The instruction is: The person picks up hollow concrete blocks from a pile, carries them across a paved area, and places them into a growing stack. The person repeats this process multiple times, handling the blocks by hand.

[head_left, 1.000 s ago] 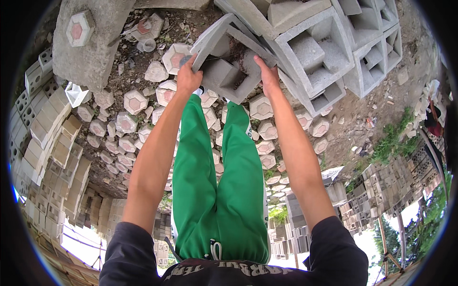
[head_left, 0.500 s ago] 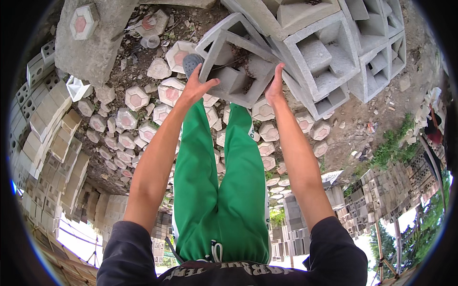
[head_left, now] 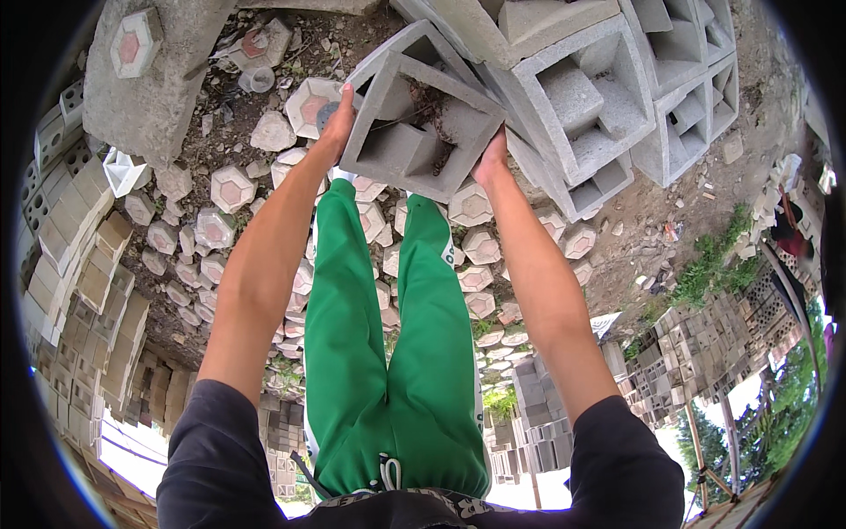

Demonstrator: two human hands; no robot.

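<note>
Between my hands is a square grey hollow concrete block, tilted, with a slanted inner piece and dry leaves and twigs inside it. My left hand holds its left side, thumb side up along the edge. My right hand grips its lower right side, and those fingertips are hidden behind the block. Directly behind it leans another hollow block, partly covered by the first. My grey shoe shows in part beside the left hand.
Stacked hollow concrete blocks stand at the right. Hexagonal pavers with reddish centres cover the ground around my legs. A large stone slab lies at the upper left. Piled blocks line the left side; greenery grows at the right.
Both hands have closed in on the sides of the block. The left fingers, earlier spread at its edge, now press along it, and the right palm has come against the lower right side.
</note>
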